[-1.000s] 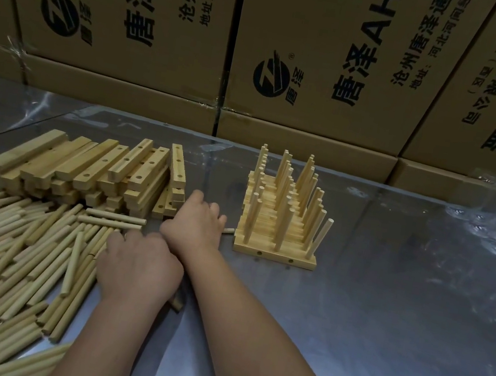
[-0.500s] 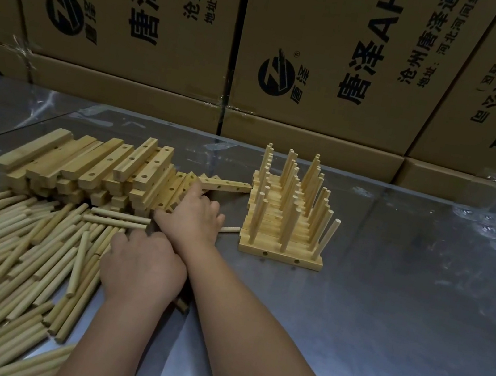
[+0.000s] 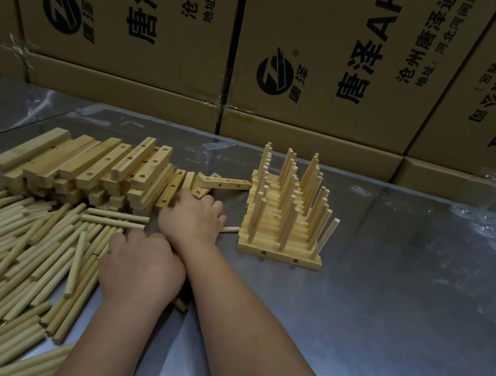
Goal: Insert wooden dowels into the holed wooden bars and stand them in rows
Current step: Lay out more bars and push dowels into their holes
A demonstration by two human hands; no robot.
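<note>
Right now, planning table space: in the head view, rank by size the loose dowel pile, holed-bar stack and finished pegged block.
Largest: loose dowel pile
Then: holed-bar stack
Smallest: finished pegged block
The pile lies nearest the camera, inflating it somewhat.

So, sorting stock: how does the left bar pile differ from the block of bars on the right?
The bar pile lies loosely heaped, holes empty; the block of bars stands in tidy rows, upright dowels in its holes. Both are pale wood on the metal table.
</note>
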